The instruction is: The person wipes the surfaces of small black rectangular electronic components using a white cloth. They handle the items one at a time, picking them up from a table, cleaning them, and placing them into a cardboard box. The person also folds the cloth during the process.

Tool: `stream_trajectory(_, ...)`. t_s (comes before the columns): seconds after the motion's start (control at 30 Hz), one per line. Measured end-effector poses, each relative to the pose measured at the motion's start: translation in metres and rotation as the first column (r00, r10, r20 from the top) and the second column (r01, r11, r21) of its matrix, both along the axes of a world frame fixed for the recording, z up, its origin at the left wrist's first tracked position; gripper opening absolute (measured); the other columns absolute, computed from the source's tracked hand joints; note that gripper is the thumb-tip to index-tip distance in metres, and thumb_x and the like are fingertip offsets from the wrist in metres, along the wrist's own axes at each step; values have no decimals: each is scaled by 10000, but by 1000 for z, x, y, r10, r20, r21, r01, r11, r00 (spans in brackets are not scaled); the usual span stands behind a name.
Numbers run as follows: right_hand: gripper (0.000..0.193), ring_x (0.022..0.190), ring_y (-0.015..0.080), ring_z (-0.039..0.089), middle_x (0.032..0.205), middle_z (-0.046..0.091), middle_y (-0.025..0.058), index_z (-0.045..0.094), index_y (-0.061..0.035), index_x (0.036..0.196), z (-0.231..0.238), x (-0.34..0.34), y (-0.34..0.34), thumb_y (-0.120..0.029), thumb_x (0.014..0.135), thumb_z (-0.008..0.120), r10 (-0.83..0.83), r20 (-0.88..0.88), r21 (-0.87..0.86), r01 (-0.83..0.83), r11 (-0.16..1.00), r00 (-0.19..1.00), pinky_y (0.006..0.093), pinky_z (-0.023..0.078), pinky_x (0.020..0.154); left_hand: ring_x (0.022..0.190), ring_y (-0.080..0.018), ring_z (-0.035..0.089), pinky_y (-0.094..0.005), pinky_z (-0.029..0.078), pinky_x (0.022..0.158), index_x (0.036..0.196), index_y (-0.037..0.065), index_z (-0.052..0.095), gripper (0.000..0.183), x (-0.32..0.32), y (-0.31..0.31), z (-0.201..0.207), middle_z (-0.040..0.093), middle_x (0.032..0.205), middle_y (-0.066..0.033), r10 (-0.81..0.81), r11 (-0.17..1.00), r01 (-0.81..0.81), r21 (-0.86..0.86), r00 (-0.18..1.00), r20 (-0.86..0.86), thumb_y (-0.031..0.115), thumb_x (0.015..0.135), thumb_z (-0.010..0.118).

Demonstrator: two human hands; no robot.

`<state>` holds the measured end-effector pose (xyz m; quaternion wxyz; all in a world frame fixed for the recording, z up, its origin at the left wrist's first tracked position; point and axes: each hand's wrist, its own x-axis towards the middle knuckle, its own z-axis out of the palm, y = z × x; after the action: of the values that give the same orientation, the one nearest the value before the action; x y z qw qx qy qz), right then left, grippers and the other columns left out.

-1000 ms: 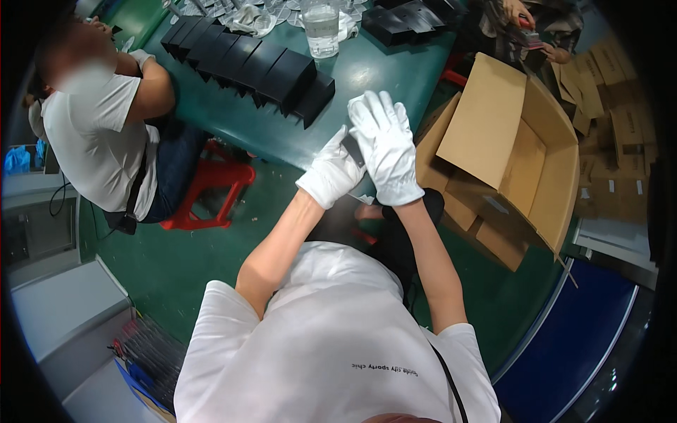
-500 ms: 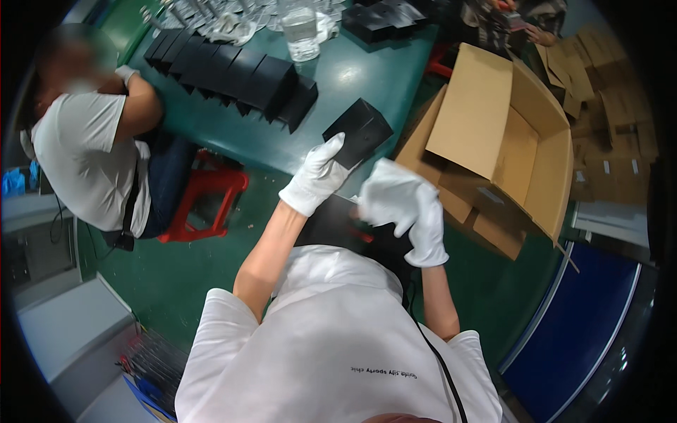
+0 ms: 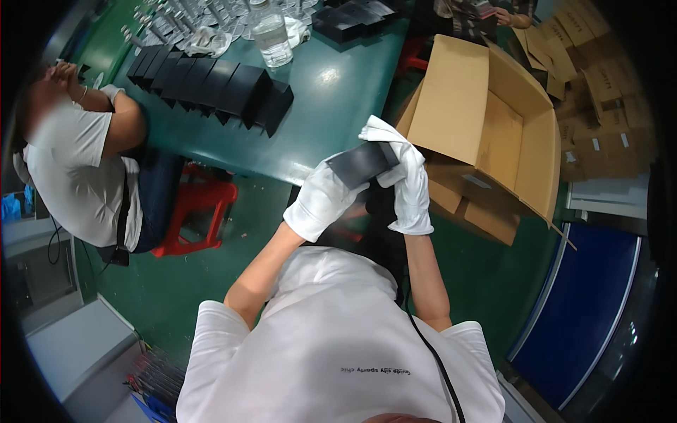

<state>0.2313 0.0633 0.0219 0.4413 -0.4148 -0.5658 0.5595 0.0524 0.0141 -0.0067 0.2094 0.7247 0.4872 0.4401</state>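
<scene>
A small black box (image 3: 361,166) is held over my lap, just off the near edge of the table. My left hand (image 3: 321,199), in a white glove, is closed around its left side. From the right, my right hand (image 3: 410,196), also gloved in white, grips a white cloth (image 3: 381,130) and presses it to the box's right end. The cloth and glove are alike in colour, so the right fingers are partly hidden. Beyond my hands, a row of black boxes (image 3: 204,83) stands on the green table (image 3: 321,106).
A clear jar of liquid (image 3: 271,39), metal-stemmed parts (image 3: 190,17) and more black boxes (image 3: 352,20) occupy the table's far side. An open cardboard carton (image 3: 486,127) stands at right. At left, a person (image 3: 74,166) sits by a red stool (image 3: 197,211).
The black box has come nearer my body and been turned on its side. My right hand has brought the cloth up against it.
</scene>
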Motion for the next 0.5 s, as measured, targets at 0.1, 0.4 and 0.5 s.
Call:
stream_trajectory(0.1, 354, 1095, 251, 653, 1331, 668, 96, 670, -54, 1292, 23, -6, -4, -120, 990, 498, -24, 284, 213, -38, 976, 959, 335, 491, 989, 1069, -355, 644, -404, 530, 955, 1274, 55, 629, 510, 1, 2, 11, 676, 1176, -160, 16, 994, -11, 106, 999, -52, 9, 775, 722)
stream_trajectory(0.4, 383, 1101, 290, 628, 1163, 681, 125, 655, -48, 1264, 18, -73, -25, -131, 892, 617, -117, 662, 551, -374, 746, 741, 422, 433, 1048, 877, -323, 651, -411, 519, 789, 1093, 30, 669, 286, 5, -2, -33, 679, 906, -137, 345, 929, -280, 243, 892, -291, 226, 885, 678)
stream_trajectory(0.5, 321, 1112, 313, 630, 1136, 703, 133, 691, -20, 1199, 2, -85, -56, -113, 904, 605, 234, 357, 330, -357, 874, 904, 406, 415, 1078, 807, -313, 639, -426, 502, 715, 998, 75, 684, 197, 2, -4, 5, 668, 840, -117, 345, 937, -339, 90, 844, -410, 247, 902, 671)
